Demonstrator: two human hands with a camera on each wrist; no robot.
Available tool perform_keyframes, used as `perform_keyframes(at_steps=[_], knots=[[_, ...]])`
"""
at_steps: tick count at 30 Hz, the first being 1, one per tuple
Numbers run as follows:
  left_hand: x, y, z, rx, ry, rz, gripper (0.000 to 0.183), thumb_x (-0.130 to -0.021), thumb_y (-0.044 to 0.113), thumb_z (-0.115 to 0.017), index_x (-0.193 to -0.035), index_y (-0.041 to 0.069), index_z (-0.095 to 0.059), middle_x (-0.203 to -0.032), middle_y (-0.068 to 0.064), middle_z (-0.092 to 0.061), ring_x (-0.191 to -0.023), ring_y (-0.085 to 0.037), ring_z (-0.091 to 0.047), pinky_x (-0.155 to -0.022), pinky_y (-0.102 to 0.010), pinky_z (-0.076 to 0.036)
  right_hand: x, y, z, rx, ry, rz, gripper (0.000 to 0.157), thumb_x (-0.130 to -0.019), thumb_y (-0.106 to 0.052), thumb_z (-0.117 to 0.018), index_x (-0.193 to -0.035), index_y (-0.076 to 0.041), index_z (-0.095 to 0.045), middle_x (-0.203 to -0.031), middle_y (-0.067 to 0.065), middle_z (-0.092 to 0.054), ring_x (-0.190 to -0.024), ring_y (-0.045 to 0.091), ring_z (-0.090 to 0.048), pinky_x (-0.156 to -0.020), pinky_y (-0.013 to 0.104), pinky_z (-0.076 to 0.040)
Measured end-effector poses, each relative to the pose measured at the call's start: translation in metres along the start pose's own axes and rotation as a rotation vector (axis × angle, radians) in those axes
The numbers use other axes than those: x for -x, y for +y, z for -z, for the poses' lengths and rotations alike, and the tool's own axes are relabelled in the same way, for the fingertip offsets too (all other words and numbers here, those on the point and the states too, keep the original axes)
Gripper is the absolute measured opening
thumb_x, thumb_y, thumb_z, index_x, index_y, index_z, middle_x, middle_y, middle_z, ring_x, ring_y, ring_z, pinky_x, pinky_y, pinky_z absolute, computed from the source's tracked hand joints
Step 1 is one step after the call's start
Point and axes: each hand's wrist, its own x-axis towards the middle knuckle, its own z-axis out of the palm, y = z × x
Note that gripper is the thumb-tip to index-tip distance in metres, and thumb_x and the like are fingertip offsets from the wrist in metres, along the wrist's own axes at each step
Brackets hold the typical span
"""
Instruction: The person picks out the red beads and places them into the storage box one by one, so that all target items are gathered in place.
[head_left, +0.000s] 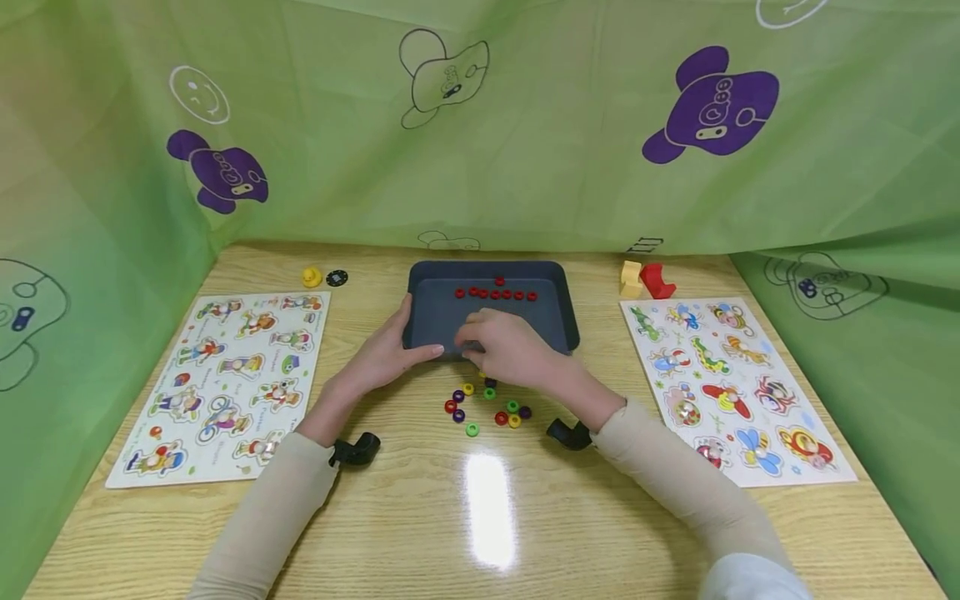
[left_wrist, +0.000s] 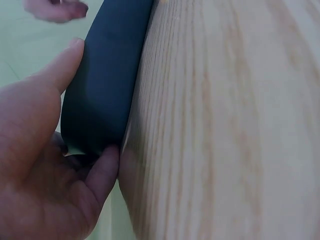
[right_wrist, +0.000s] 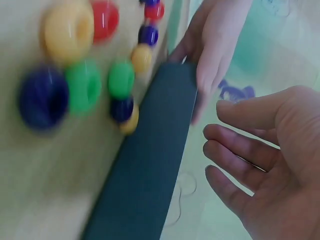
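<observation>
My left hand (head_left: 384, 354) grips the near left corner of a dark tray (head_left: 437, 315), the thumb along its front wall and the fingers round its side. Over the tray's near part hovers my right hand (head_left: 506, 346), fingers bent and thumb apart from them; the right wrist view (right_wrist: 270, 145) shows no object between them. Inside the tray lies a row of red beads (head_left: 495, 294), with one more red bead (head_left: 500, 281) behind it. In front of the tray, loose beads are scattered: yellow (head_left: 468, 389), green (head_left: 472, 429), red (head_left: 501, 418) and purple (head_left: 525, 412).
Picture puzzle boards lie at the left (head_left: 240, 367) and right (head_left: 731, 387). A yellow duck (head_left: 311, 277) and black chip (head_left: 337, 277) sit back left; yellow (head_left: 631, 279) and red blocks (head_left: 657, 282) back right. Black curved pieces (head_left: 358, 450) lie near both forearms. Green cloth (head_left: 525, 192) surrounds the table.
</observation>
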Motion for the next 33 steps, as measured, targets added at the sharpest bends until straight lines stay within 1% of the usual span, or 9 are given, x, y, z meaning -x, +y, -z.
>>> perform_keyframes(at_steps=[2,4,8,11,16,19,23,29,33], knots=[[0.000,0.000,0.001,0.003,0.011,-0.006,0.107,-0.077,0.059,-0.063,-0.149,0.024,0.009,-0.158,-0.002,-0.004,-0.144,-0.025,-0.013,-0.114,-0.048,-0.023,0.005,-0.007,-0.004,-0.009,0.011,0.043,0.015,-0.082,-0.015,-0.069,-0.096,-0.017,-0.072,-0.091,-0.007,-0.065,-0.080,0.006,-0.056,-0.069,0.020,-0.049],[0.000,-0.001,0.001,0.003,0.022,-0.006,0.107,-0.076,0.060,-0.064,-0.149,0.025,0.008,-0.158,-0.002,-0.005,-0.144,-0.025,-0.014,-0.113,-0.048,-0.023,0.010,-0.015,-0.009,-0.011,0.003,0.095,0.014,-0.081,-0.015,-0.070,-0.095,-0.017,-0.073,-0.089,-0.007,-0.065,-0.079,0.006,-0.056,-0.070,0.020,-0.049],[0.001,0.000,0.001,-0.007,0.038,0.007,0.108,-0.074,0.062,-0.064,-0.149,0.028,0.005,-0.158,-0.001,-0.007,-0.144,-0.024,-0.015,-0.112,-0.048,-0.025,0.014,-0.026,-0.020,0.024,-0.045,0.189,0.011,-0.081,-0.016,-0.069,-0.092,-0.017,-0.072,-0.086,-0.007,-0.066,-0.078,0.005,-0.056,-0.072,0.019,-0.049],[0.002,-0.001,0.001,-0.012,0.032,0.014,0.108,-0.074,0.064,-0.063,-0.149,0.029,0.007,-0.158,-0.001,-0.007,-0.144,-0.025,-0.015,-0.112,-0.049,-0.026,0.016,-0.031,-0.028,0.050,-0.083,0.221,0.009,-0.083,-0.017,-0.067,-0.091,-0.017,-0.072,-0.084,-0.007,-0.064,-0.077,0.005,-0.055,-0.072,0.019,-0.048],[0.002,0.000,0.000,-0.012,0.025,0.017,0.108,-0.075,0.061,-0.064,-0.149,0.028,0.007,-0.158,-0.001,-0.006,-0.144,-0.025,-0.015,-0.112,-0.048,-0.025,0.017,-0.036,-0.038,0.097,-0.125,0.228,0.009,-0.086,-0.015,-0.063,-0.088,-0.019,-0.071,-0.078,-0.008,-0.059,-0.075,0.006,-0.053,-0.073,0.021,-0.047],[0.001,0.000,0.000,-0.016,0.028,0.016,0.107,-0.075,0.060,-0.064,-0.149,0.028,0.006,-0.158,0.000,-0.006,-0.144,-0.024,-0.014,-0.113,-0.048,-0.024,0.018,-0.037,-0.042,0.107,-0.129,0.229,0.009,-0.086,-0.014,-0.063,-0.087,-0.018,-0.071,-0.077,-0.008,-0.058,-0.075,0.007,-0.053,-0.074,0.022,-0.047],[0.001,-0.001,-0.001,-0.017,0.030,0.005,0.106,-0.076,0.058,-0.065,-0.149,0.027,0.006,-0.158,0.000,-0.005,-0.144,-0.023,-0.013,-0.113,-0.047,-0.024,0.018,-0.037,-0.042,0.115,-0.126,0.232,0.009,-0.085,-0.014,-0.064,-0.087,-0.018,-0.071,-0.078,-0.008,-0.059,-0.076,0.008,-0.054,-0.074,0.023,-0.048],[0.002,-0.001,0.000,-0.009,0.027,-0.015,0.107,-0.077,0.058,-0.064,-0.149,0.025,0.007,-0.158,0.000,-0.004,-0.144,-0.024,-0.014,-0.113,-0.048,-0.024,0.014,-0.032,-0.029,0.116,-0.083,0.207,0.007,-0.083,-0.015,-0.067,-0.088,-0.018,-0.071,-0.080,-0.008,-0.061,-0.075,0.007,-0.053,-0.070,0.020,-0.047],[0.001,0.000,0.000,-0.001,0.027,-0.017,0.107,-0.077,0.058,-0.064,-0.149,0.025,0.007,-0.158,0.000,-0.005,-0.144,-0.025,-0.014,-0.113,-0.048,-0.024,0.009,-0.023,-0.016,0.047,-0.050,0.156,0.011,-0.080,-0.016,-0.071,-0.091,-0.017,-0.072,-0.086,-0.007,-0.064,-0.079,0.007,-0.053,-0.071,0.020,-0.048]])
